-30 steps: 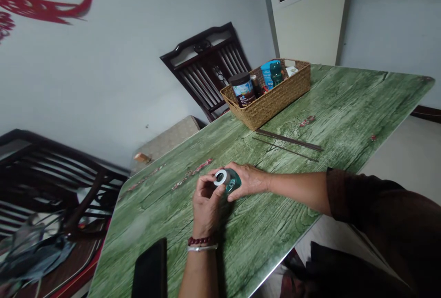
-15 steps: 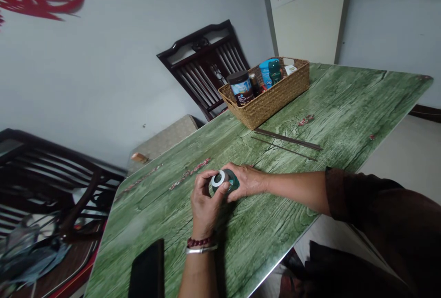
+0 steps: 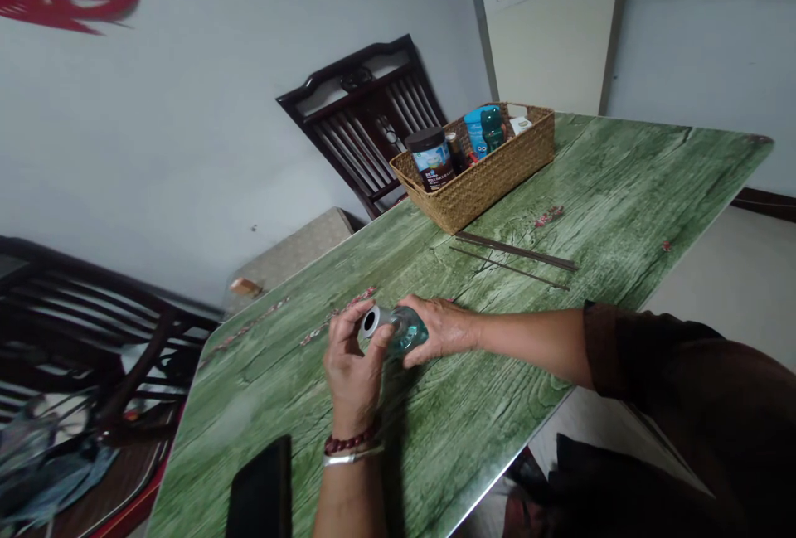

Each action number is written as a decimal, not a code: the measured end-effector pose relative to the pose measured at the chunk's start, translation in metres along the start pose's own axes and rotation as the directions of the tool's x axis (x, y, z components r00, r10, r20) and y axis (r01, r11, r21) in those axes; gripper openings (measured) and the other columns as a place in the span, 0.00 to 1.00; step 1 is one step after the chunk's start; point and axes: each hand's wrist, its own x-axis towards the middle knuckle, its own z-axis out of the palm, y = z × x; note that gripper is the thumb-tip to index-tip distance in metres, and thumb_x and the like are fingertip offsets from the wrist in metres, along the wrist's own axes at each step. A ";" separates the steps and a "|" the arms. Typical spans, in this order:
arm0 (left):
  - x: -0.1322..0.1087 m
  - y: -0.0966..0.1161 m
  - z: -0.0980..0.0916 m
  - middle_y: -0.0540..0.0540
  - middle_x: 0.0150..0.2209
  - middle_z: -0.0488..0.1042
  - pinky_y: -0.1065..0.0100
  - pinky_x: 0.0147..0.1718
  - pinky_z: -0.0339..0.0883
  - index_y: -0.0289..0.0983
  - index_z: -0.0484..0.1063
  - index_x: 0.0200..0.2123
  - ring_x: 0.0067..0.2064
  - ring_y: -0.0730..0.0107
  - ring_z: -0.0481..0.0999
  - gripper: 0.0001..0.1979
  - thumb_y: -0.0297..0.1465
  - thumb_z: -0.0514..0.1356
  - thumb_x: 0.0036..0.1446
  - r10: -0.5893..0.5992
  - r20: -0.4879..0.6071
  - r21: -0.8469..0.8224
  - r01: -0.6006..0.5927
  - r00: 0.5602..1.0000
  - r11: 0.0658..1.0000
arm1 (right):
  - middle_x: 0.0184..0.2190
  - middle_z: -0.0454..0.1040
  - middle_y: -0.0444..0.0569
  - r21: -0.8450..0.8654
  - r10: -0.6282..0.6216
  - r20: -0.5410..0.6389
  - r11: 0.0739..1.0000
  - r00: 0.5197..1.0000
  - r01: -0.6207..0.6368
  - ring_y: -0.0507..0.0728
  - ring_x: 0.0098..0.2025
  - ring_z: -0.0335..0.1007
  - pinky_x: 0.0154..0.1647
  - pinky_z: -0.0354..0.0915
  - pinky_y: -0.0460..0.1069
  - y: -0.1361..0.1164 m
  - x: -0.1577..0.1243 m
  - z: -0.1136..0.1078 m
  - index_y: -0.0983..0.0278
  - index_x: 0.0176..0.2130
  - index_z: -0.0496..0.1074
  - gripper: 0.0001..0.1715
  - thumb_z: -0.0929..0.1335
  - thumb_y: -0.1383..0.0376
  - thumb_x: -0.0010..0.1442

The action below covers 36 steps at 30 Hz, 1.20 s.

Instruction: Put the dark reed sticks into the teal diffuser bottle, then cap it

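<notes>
Smartphone [image 3: 258, 488], black, flat at the near edge of the green wood-grain tabletop [image 3: 628, 181]. Just beyond, left hand [image 3: 354, 372], fingers [image 3: 341, 331] closed on the white collar [image 3: 371, 322] of a teal glass bottle [image 3: 404, 331]; right hand [image 3: 444, 331], reaching in from the right, fingers curled around the bottle's body. Bottle gripped between both hands over the tabletop, long axis running left to right, neck toward the left hand, body against the right palm. Farther off, dark chopsticks [image 3: 516, 251], then a woven basket [image 3: 478, 190] holding a dark jar [image 3: 430, 158].
</notes>
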 end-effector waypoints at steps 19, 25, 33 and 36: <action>0.003 0.017 -0.006 0.44 0.43 0.73 0.58 0.49 0.65 0.41 0.76 0.50 0.47 0.59 0.72 0.18 0.40 0.64 0.57 0.059 0.242 0.073 -0.079 0.968 0.994 | 0.45 0.75 0.53 0.047 0.010 0.022 0.999 1.000 -0.011 0.65 0.45 0.75 0.41 0.65 0.53 -0.004 -0.001 -0.003 0.63 0.55 0.61 0.47 0.78 0.49 0.43; 0.005 0.016 -0.001 0.46 0.37 0.72 0.60 0.41 0.66 0.40 0.77 0.45 0.40 0.60 0.72 0.18 0.44 0.65 0.55 0.140 0.176 0.233 -0.180 0.974 0.956 | 0.46 0.74 0.52 0.076 -0.001 0.045 0.997 0.999 -0.003 0.64 0.45 0.75 0.40 0.65 0.52 -0.005 -0.003 -0.006 0.62 0.56 0.60 0.46 0.77 0.51 0.45; 0.004 0.018 0.001 0.47 0.35 0.70 0.59 0.40 0.66 0.41 0.78 0.45 0.38 0.59 0.71 0.20 0.46 0.65 0.54 0.170 0.104 0.314 -0.195 0.980 0.929 | 0.45 0.75 0.52 0.076 -0.001 0.037 0.997 0.999 -0.002 0.65 0.44 0.75 0.38 0.65 0.52 -0.005 -0.002 -0.004 0.63 0.54 0.60 0.44 0.77 0.51 0.45; 0.004 0.022 -0.001 0.47 0.36 0.71 0.60 0.42 0.67 0.41 0.78 0.48 0.40 0.60 0.71 0.20 0.44 0.64 0.55 0.135 0.164 0.217 -0.169 0.977 0.961 | 0.45 0.75 0.54 0.055 -0.003 0.044 0.998 0.999 0.000 0.66 0.44 0.75 0.38 0.65 0.52 -0.004 -0.002 -0.004 0.64 0.55 0.60 0.45 0.76 0.50 0.45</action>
